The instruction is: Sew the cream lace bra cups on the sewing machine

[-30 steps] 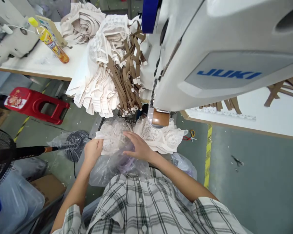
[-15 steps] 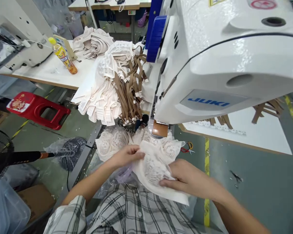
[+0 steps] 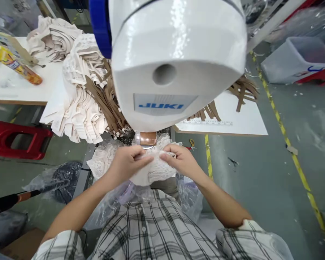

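Note:
A cream lace bra point(image 3: 155, 171) is stretched between my hands, just below the head of the white sewing machine point(image 3: 176, 76). My left hand point(image 3: 127, 160) pinches its left part between thumb and fingers. On the other side my right hand point(image 3: 182, 160) grips the upper right edge. Thumbs point towards each other, and both hands are slightly blurred. Another lace piece point(image 3: 101, 159) lies on the machine's work surface, partly behind my left wrist. The machine's brown-tinted guard point(image 3: 148, 139) sits right above the held fabric and hides the needle area.
Left stand stacked cream fabric pieces point(image 3: 78, 115), brown straps point(image 3: 105, 103) and a drink bottle point(image 3: 18, 66). More straps point(image 3: 242, 94) and a ruler point(image 3: 206, 123) lie on the right tabletop point(image 3: 253, 124). Red-and-yellow snips point(image 3: 191, 144) show beside the machine. A red stool point(image 3: 18, 141) stands left.
My hands went from the lace pieces on the left to a lace bra, lifting it and turning it towards the machine head. The view has swung to the right.

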Motion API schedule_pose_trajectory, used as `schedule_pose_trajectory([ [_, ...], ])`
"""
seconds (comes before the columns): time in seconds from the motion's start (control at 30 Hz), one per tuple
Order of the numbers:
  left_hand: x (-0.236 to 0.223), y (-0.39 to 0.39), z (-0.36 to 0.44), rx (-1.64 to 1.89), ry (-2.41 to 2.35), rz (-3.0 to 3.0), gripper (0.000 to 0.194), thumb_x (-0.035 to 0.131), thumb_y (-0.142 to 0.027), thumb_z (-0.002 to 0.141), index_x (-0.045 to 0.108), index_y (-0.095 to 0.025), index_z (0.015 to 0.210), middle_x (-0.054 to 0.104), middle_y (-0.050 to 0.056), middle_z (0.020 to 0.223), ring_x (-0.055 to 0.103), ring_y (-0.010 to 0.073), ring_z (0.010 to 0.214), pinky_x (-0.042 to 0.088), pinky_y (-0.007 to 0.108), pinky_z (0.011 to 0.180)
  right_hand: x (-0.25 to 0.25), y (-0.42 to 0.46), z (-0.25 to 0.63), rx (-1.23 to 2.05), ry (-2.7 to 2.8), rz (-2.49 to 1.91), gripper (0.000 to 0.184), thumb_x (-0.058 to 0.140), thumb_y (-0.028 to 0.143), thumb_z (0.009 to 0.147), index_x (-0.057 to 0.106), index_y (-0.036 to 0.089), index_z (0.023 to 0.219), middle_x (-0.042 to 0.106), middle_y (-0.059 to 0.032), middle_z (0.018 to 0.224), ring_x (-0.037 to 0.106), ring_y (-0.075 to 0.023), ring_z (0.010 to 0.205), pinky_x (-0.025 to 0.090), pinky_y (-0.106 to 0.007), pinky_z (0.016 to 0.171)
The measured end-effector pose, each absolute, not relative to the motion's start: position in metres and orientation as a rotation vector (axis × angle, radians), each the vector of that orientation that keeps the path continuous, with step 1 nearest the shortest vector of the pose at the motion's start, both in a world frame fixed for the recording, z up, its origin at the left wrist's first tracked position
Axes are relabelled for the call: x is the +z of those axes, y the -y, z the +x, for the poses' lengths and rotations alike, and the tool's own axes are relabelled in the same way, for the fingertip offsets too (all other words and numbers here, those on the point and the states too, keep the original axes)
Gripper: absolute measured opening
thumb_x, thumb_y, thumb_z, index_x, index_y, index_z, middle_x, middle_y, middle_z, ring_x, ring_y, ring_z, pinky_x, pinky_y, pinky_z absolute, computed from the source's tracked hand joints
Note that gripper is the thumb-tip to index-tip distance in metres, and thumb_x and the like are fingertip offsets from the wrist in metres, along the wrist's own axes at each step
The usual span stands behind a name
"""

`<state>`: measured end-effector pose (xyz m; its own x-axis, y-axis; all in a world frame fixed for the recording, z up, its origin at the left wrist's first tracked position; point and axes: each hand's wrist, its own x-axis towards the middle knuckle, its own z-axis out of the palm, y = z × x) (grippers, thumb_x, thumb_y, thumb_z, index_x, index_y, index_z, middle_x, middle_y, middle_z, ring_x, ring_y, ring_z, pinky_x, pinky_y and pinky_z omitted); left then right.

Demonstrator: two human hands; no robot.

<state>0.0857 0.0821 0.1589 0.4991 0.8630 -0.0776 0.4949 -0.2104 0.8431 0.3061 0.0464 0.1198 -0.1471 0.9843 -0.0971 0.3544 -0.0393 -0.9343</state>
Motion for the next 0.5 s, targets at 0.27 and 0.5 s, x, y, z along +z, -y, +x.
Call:
schedule_pose_trajectory([
  [0.27, 0.165, -0.121, 0.084, 0.735, -1.419, 1.699, 0.037, 0.067, -0.035, 0.082, 0.043, -0.020, 0.058, 0.038, -0.004, 0.052, 0.041, 0.0109, 0.054, 0.029, 0.022, 0.048, 0.132, -0.093, 0.302, 1.241, 1.459, -1.440, 0.044, 0.064, 0.059, 0.084, 0.058, 0.018, 0.070, 0.053, 0.0006, 0.064, 0.045, -0.0129, 0.060, 0.032, -0.025, 0.055],
  [0.5, 0.164, -0.135, 0.085, 0.618, -1.481, 1.723, 0.053, 0.063, -0.031, 0.077, 0.017, -0.020, 0.053, 0.017, -0.004, 0.050, 0.017, 0.0059, 0.049, 0.012, 0.023, 0.044, 0.140, -0.105, 0.304, 1.176, 1.482, -1.432, 0.048, 0.066, 0.065, 0.081, 0.055, 0.020, 0.068, 0.049, -0.0004, 0.063, 0.047, -0.0161, 0.065, 0.032, -0.026, 0.055],
])
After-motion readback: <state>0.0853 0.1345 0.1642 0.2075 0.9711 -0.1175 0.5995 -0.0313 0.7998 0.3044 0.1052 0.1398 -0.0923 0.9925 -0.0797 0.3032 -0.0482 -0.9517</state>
